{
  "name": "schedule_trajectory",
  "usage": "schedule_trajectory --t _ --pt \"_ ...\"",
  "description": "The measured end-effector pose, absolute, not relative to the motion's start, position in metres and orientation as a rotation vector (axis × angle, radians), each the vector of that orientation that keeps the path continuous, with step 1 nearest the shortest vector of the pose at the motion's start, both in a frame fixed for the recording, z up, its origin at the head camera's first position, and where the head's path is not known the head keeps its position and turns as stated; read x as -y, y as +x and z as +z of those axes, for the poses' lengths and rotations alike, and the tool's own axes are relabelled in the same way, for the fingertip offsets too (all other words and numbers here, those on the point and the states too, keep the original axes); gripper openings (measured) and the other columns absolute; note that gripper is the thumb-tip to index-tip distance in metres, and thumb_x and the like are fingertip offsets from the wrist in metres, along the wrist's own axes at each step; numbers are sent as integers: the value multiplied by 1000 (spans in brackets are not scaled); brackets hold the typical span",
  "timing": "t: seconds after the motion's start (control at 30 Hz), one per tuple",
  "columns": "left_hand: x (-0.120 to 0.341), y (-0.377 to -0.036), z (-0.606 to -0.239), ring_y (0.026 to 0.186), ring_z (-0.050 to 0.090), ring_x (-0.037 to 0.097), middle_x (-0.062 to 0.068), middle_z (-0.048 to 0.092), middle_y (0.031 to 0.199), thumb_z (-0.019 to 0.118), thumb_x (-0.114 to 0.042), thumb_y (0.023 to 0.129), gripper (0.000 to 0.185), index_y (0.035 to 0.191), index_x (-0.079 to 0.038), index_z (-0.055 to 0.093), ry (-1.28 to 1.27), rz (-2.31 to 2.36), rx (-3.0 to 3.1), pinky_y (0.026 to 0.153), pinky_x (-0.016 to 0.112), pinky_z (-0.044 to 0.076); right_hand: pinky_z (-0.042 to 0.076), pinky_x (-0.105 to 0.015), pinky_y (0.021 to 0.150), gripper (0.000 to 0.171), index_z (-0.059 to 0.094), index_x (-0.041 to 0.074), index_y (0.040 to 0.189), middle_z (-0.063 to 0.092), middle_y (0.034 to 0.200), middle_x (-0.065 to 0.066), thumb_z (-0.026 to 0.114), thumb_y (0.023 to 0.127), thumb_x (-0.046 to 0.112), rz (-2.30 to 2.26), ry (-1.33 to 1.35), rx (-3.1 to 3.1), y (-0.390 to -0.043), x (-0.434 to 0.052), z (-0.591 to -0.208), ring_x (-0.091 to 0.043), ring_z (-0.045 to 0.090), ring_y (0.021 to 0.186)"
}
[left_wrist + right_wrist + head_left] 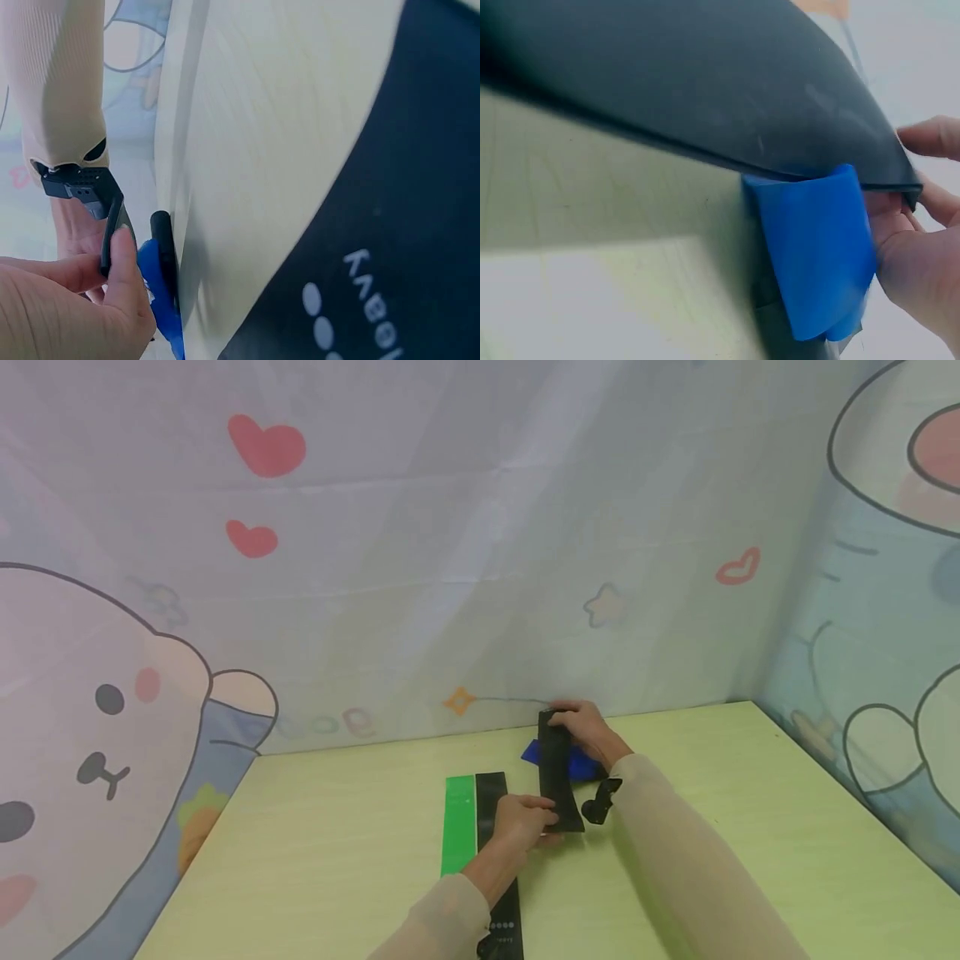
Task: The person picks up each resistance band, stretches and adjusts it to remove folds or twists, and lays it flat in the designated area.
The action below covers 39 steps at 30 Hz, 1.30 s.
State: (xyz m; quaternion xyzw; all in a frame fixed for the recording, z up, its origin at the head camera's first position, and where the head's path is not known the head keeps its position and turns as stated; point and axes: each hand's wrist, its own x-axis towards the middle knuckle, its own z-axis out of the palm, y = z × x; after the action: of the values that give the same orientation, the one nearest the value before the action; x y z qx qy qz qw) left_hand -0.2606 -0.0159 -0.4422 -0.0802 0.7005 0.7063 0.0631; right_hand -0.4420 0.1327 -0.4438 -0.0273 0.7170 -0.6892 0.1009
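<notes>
**Both hands on one black band**

Both hands hold a black resistance band (560, 772) by its ends: the left hand (522, 825) pinches the near end, and the right hand (588, 731) curls its fingers over the far end, close to the backdrop. The band is stretched flat between them, just above the yellow-green worktop (712, 793), with a blue resistance band (579, 763) lying under its far part. Left of the held band, a green resistance band (459, 822) and a second black band (498, 827) lie flat side by side. By my reading, the step in hand is laying or straightening this band next to those two. The next move likely calls for lowering both ends evenly, parallel to them.
</notes>
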Motion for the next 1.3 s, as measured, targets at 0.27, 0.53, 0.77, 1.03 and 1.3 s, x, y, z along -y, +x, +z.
schedule_trajectory --t 0.27,0.53,0.77,1.03,1.3 --pt "19 -251 -440 65 71 21 25 60 115 66 14 86 21 105 9 71 -201 2118 -2087 66 33 60 54 -39 88 49 50 1 145 44 147 -25 56 97 6 -2046 -83 -2188 -442 -135 -443 -36 56 120" --pt "16 -233 -437 73 68 21 17 62 105 66 14 85 22 106 10 70 -94 2057 -2027 70 36 61 52 -34 85 52 47 -3 145 44 144 -26 51 93 -4 -2076 -63 -2202 -443 -139 -439 -32 53 116" --pt "18 -224 -433 75 67 21 16 62 101 66 13 86 23 107 8 68 -64 2052 -2009 69 34 61 49 -40 94 53 48 -3 144 45 143 -25 53 92 -7 -2014 -61 -2248 -443 -141 -435 -31 51 116" --pt "31 -214 -440 67 70 18 15 60 107 66 13 86 19 103 7 70 -83 2044 -1997 71 34 60 55 -37 87 52 47 -6 143 45 142 -28 54 91 -8 -1998 -169 -2209 -434 -132 -429 -34 55 117" --pt "34 -206 -439 64 64 17 16 58 103 64 19 83 26 108 9 66 -27 2065 -1954 71 34 60 57 -36 80 51 50 -9 139 46 138 -30 59 89 -10 -2068 -266 -2168 -426 -117 -421 -36 59 110"
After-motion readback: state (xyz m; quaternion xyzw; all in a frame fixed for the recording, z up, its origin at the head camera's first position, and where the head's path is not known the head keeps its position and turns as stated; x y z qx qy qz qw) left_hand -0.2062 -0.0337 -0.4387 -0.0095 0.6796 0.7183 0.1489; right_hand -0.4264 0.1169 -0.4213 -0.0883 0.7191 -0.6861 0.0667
